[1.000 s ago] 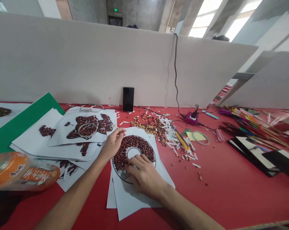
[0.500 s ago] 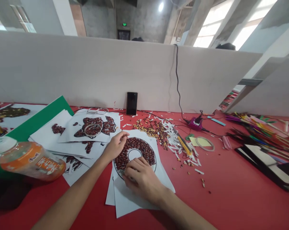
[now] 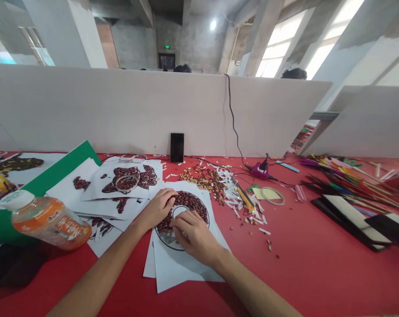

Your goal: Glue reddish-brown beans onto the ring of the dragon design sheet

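Note:
A sheet of white paper lies on the red table with a printed ring on it. Dark red beans cover most of the ring, while a greyish patterned stretch shows at its lower left. My left hand rests on the ring's upper left edge, its fingers bent and close together. Over the lower middle of the ring is my right hand, fingers curled down and pinched towards the paper. Whatever either hand holds, if anything, is hidden. Another sheet sticks out underneath.
Loose beans and corn kernels, paper strips and a yellow cutter lie beyond the sheet. Bean pictures and an orange drink bottle stand left. A phone leans on the partition. A purple power socket is right.
The view has shifted slightly. My right hand has moved up a little towards the ring's middle, uncovering more of the greyish stretch. My left hand lies further over the beans, closer to my right.

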The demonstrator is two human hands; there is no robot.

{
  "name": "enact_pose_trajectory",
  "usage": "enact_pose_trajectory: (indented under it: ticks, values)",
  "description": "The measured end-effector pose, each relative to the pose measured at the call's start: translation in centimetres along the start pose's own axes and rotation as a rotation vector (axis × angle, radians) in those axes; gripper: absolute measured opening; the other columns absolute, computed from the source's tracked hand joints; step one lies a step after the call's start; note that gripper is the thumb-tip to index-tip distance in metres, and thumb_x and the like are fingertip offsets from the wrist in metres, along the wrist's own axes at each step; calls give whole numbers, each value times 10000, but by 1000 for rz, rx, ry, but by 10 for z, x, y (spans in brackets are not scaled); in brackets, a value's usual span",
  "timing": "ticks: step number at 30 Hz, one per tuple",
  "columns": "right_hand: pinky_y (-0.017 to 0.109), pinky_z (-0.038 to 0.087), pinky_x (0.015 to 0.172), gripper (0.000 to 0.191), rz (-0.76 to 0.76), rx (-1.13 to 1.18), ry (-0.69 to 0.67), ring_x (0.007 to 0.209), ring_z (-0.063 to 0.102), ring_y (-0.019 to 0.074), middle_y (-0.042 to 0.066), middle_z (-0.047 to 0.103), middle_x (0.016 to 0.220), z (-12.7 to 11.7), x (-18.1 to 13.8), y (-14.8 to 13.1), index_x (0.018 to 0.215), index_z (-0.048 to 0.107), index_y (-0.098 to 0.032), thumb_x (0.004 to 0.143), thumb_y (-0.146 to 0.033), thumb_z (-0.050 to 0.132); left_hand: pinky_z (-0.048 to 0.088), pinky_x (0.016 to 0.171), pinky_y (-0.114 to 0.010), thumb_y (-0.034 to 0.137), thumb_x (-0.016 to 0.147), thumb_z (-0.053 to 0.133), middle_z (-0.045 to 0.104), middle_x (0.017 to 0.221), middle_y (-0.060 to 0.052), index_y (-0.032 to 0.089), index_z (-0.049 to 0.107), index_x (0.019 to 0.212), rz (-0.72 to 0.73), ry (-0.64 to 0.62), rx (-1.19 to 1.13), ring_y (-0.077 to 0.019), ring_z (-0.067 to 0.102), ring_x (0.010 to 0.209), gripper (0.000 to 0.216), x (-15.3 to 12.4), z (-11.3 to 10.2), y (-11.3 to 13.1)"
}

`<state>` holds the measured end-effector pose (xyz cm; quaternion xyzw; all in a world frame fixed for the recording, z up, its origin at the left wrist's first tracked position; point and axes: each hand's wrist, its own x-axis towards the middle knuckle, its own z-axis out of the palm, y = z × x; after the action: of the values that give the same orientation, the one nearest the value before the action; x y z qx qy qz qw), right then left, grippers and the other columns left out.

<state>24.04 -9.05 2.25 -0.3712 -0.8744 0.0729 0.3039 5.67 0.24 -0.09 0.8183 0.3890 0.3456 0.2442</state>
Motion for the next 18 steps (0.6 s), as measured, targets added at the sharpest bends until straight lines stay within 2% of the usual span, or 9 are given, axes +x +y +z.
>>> enact_pose_trajectory:
  ticks: [9,12,14,16,18]
  values:
    - [315,388,794,143,44,26,-18,854,584,181,38,660,914,3,3,8,994,619,-209,1000,-149,490,420,1149,-435,311,1039,404,630,1315,-79,244,652,1239,-13,-50,4,-233,558,1271,325,3,0,-2]
    - [326,406,819,155,72,50,43,889,607,187,47,686,944,-1,5,15,1027,634,-213,994,-152,495,421,1150,-421,315,1040,404,636,1314,-71,248,647,1244,-21,-36,2,-231,560,1278,325,3,0,-3]
    - [332,435,844,176,158,59,143,934,631,197,60,704,988,-11,7,33,1062,644,-216,983,-152,501,420,1151,-426,323,1043,404,639,1321,-69,248,637,1258,-26,-43,0,-232,558,1284,326,2,1,-4]
    - [332,471,869,201,316,14,218,974,652,206,73,718,1037,-26,12,62,1072,659,-216,978,-158,491,420,1150,-434,338,1048,399,642,1328,-68,251,626,1274,-31,-59,0,-232,561,1283,331,1,1,-5]
    - [310,498,872,250,523,-131,143,987,671,198,66,731,1094,-44,20,99,1104,673,-219,974,-158,469,415,1156,-436,351,1051,398,639,1346,-62,256,620,1282,-37,-74,-1,-230,563,1288,335,1,0,-5]
